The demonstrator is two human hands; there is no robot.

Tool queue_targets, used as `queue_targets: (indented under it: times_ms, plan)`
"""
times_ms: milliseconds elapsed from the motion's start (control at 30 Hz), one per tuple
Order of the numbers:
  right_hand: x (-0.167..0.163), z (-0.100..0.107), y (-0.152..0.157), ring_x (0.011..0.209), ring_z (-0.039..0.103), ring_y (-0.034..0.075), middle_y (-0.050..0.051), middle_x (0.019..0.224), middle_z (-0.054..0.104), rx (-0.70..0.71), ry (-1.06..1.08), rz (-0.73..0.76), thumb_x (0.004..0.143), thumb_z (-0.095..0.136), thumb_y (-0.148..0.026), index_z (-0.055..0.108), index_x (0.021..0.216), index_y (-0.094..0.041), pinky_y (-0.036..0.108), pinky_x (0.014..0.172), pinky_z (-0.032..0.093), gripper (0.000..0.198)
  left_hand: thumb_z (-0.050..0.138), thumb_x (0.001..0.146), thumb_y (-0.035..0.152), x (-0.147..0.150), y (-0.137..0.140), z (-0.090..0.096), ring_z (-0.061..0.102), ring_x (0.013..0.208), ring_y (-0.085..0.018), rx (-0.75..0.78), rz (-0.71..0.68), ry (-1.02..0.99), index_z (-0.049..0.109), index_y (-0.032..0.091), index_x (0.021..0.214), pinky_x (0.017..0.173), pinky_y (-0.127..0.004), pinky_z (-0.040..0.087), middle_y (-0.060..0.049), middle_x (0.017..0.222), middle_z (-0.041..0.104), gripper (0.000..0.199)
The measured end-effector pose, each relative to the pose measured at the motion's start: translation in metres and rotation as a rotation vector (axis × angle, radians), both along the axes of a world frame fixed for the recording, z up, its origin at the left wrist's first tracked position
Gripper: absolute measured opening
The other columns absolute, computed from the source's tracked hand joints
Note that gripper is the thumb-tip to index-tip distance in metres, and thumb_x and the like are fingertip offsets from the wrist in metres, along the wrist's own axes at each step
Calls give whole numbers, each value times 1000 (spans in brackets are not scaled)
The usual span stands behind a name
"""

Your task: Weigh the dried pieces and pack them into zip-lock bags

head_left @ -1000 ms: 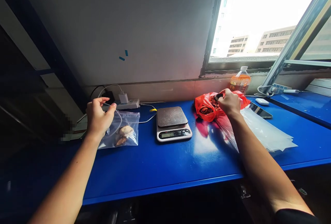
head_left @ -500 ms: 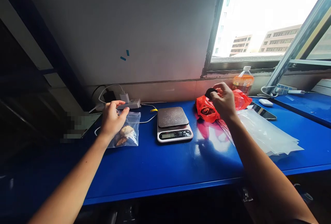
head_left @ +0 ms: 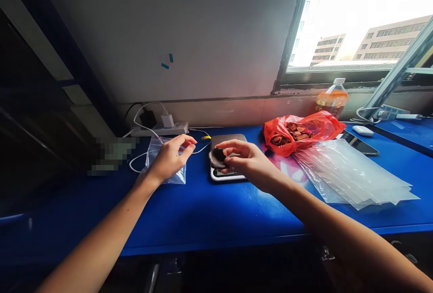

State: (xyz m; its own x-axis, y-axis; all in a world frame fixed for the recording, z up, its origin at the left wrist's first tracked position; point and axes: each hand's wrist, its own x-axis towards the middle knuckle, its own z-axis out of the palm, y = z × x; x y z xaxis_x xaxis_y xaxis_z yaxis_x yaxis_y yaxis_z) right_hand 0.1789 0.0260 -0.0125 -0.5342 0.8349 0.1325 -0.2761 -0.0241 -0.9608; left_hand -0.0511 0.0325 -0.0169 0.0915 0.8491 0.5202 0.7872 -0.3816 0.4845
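Note:
My right hand pinches a dark, flat, rounded piece that looks like a dried mushroom, held over the front of a kitchen scale. The hand and the piece cover much of the scale's display. My left hand hovers above a clear zip bag, fingers curved and apart from the thumb, with nothing seen between them. That hand hides most of the bag and whatever lies in it. To the right, a red plastic bag lies open with several brownish dried pieces inside.
Flat clear bags lie stacked on the blue table, with a phone and a white case behind them. By the window stands a drink bottle. A power strip with cables runs along the wall at left.
My right hand has moved left from the red bag to the scale, carrying the dark piece. My left hand has shifted right over the zip bag. The camera view has turned slightly.

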Motion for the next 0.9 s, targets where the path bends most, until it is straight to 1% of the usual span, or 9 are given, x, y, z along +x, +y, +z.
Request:
queue_targets:
  times_ms: [67,133,267,367,467,533,667,800,900]
  plan:
    - [-2,-3,-1,71,62,12,-2,79,61,-62,13,42,61,68,-14,65,95,-19,34,76,57,35,51,90,39,8,-7,1,64,81,-19,-15,-87,22,63,20,93,76,-30,49,-4,88,68,23]
    - [-2,-4,-1,72,63,13,-1,79,63,-83,10,57,61,69,-14,64,97,-18,33,76,56,37,43,94,45,13,-13,0,64,82,-19,-28,-190,9,62,19,99,76,-30,49,-5,89,68,32]
    - [-2,-6,-1,72,63,11,0,80,66,-30,-45,23,66,69,-14,64,95,-17,25,70,52,30,33,95,55,16,-21,-4,62,83,-19,-15,-351,-54,59,18,111,75,-31,50,-6,90,65,48]
    - [-3,-7,-1,74,63,11,1,81,67,-42,-38,21,68,70,-16,64,91,-16,26,71,53,24,44,91,57,16,-24,-2,61,82,-18,68,-446,-17,58,18,113,75,-31,50,-6,93,65,47]
    - [-4,-8,-1,73,66,13,1,81,66,-79,-8,49,67,73,-19,62,87,-16,30,72,56,23,63,83,48,18,-27,5,60,80,-17,151,-527,55,58,18,113,74,-31,50,-6,94,64,43]
    - [-5,-8,-2,68,66,14,0,79,65,-83,-30,65,68,73,-21,61,88,-16,30,66,57,23,70,80,35,20,-29,9,60,82,-18,188,-553,88,58,18,111,75,-31,50,-6,93,64,38]
    - [-4,-7,-5,61,67,14,1,75,65,-64,-87,89,74,68,-21,61,92,-16,25,56,55,20,67,79,15,24,-31,12,60,86,-17,272,-579,122,60,19,103,76,-31,51,-5,93,63,25]
    - [-5,-3,-5,60,67,13,0,75,65,-66,-94,18,76,65,-17,60,90,-16,26,59,57,15,64,82,13,26,-29,9,60,84,-16,313,-563,127,64,21,94,75,-30,52,-4,90,62,14]
    - [-5,1,-5,61,67,13,0,72,65,-71,-109,-41,84,57,-17,59,89,-15,28,65,58,6,64,84,18,25,-25,4,60,88,-15,268,-474,11,65,21,89,76,-29,51,-4,94,60,6]
